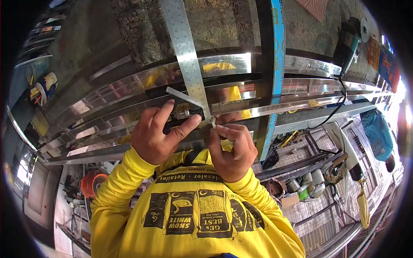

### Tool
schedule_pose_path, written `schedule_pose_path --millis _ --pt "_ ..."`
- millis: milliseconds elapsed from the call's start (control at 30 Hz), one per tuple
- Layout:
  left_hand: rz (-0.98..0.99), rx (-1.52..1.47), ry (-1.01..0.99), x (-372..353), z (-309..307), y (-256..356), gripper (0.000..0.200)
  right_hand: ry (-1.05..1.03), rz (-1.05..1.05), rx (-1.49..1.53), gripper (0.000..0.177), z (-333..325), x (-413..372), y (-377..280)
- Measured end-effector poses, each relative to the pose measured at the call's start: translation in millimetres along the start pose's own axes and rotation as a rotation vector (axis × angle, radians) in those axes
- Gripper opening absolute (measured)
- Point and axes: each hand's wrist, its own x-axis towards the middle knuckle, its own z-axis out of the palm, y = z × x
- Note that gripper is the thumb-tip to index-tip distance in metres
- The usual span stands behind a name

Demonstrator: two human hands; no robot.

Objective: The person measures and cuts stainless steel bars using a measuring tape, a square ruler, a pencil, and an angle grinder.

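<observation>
A combination square lies across shiny metal tubes, its long steel ruler (186, 56) reaching away from me and its head (184, 98) near my body. My left hand (161, 131) holds the square by the head, forefinger and thumb set apart on it, the thumb close to the blade. My right hand (233, 150) is closed in a pinch beside the blade's near end. A small pale tip shows at those fingertips, but what it belongs to is hidden. Under both hands run the polished metal tubes (245, 108).
A bar with blue film (278, 47) crosses the tubes on the right. Farther right lies an angle grinder (349, 41) with its black cord (340, 105) hanging over the tubes. An orange reel-like object (92, 184) sits low left. Another person in blue (376, 133) is at the right.
</observation>
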Motion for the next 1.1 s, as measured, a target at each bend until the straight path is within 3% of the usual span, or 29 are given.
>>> schedule_pose_path --millis 733,933,1100 --pt "0.005 0.025 0.013 2 0 0 0.053 0.055 -0.134 -0.09 0.025 14 18 -6" --pt "-0.006 0.007 -0.015 1 -2 0 0.049 0.002 -0.029 -0.113 0.026 7 -2 -10" --pt "0.006 0.012 -0.012 1 -2 -1 0.052 0.015 -0.088 -0.086 0.026 11 16 -8"
